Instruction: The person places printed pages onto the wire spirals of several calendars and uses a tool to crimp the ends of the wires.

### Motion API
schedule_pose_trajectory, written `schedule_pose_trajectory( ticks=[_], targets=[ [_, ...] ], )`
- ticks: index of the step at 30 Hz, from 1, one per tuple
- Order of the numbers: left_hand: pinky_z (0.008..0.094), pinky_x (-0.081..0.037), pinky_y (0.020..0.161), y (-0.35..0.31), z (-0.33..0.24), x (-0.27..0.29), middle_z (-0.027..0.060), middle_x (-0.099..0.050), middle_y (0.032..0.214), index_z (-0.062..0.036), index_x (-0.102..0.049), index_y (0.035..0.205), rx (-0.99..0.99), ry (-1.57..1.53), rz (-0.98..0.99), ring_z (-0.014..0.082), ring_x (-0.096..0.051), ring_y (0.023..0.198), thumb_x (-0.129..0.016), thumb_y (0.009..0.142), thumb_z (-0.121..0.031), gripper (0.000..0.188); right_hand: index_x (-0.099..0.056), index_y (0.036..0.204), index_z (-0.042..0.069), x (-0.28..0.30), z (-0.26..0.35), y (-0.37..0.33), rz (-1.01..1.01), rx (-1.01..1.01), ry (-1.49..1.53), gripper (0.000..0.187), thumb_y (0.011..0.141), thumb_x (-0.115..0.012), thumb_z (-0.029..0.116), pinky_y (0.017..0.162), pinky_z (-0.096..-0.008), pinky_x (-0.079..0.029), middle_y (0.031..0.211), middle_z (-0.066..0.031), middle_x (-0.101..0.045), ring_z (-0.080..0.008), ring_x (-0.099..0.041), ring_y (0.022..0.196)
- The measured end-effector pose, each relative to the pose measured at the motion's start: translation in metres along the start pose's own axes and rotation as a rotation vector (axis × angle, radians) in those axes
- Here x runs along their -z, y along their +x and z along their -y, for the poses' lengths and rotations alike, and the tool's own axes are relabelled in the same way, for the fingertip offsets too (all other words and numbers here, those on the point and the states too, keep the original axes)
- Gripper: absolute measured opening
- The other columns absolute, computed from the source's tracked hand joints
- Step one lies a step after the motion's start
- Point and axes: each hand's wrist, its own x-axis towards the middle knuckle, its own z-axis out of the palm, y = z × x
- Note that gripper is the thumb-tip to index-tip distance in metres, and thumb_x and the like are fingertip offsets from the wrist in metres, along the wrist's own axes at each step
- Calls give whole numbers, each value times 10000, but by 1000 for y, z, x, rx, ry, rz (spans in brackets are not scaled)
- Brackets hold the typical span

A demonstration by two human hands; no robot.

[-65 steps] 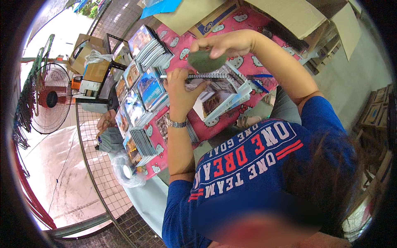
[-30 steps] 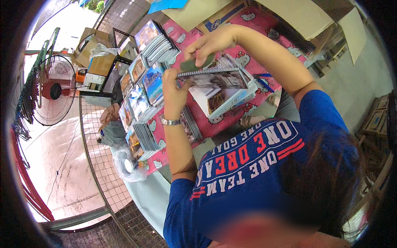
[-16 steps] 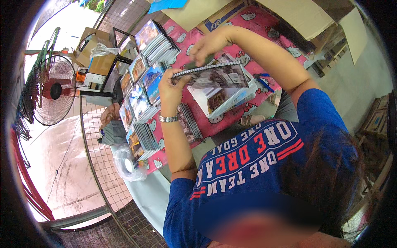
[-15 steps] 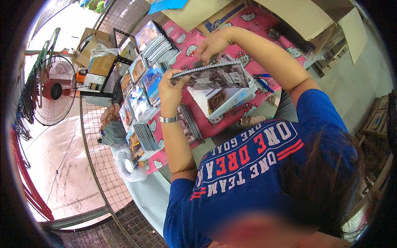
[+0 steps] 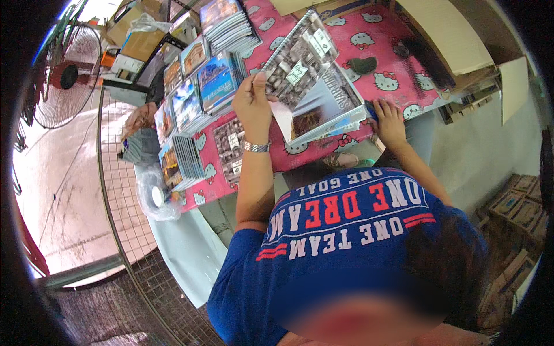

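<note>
My left hand (image 5: 254, 102), with a metal watch band at the wrist, is closed on the lower corner of a spiral-bound notebook (image 5: 303, 55) with a black-and-white photo cover. The notebook is tilted over a stack of spiral-bound books (image 5: 332, 104), whose top cover has a landscape picture. My right hand (image 5: 390, 123) lies at the stack's right side near the table edge, its fingers bent over a blue-handled tool (image 5: 370, 111); most of the tool is hidden. Another black-and-white notebook (image 5: 229, 147) lies flat left of my left forearm.
Several piles of picture-covered books (image 5: 218, 81) fill the table's left side. The pink patterned cloth (image 5: 384, 60) bears a small dark item (image 5: 362, 65). An open cardboard box (image 5: 447, 43) stands at the back right. Beyond the left edge are a wire mesh (image 5: 118, 173) and a fan (image 5: 68, 75).
The notebook in my left hand has swung from nearly level to steeply tilted, showing its cover. My right hand has moved from above the notebook down to the blue-handled tool at the right.
</note>
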Motion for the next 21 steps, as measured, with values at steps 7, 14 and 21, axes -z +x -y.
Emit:
schedule_pose_trajectory(
  ticks=[7,14,21],
  targets=[
    [230,-469,463,-2,-10,-10,27,-617,720,-12,-642,1087,-217,67,-66,59,-514,509,-697,891,-198,276,-540,1277,42,94,31,68,-384,-65,579,486,835,-667,198,977,-442,-391,1171,-189,-580,-372,-513,1119],
    [249,-512,531,0,8,-5,69,-680,784,-7,-653,1075,-42,69,-4,97,-627,570,-663,868,-48,212,-563,1263,81,170,141,106,-305,406,735,577,742,-744,251,954,-451,-406,1190,-151,-570,-340,-517,1107],
    [257,-534,561,-3,8,-5,78,-682,735,8,-655,1089,-76,-66,-12,116,-654,611,-637,864,18,226,-588,1232,87,174,156,113,-295,478,635,564,713,-742,244,898,-447,-418,1149,-111,-579,-318,-520,1050]
  ],
)
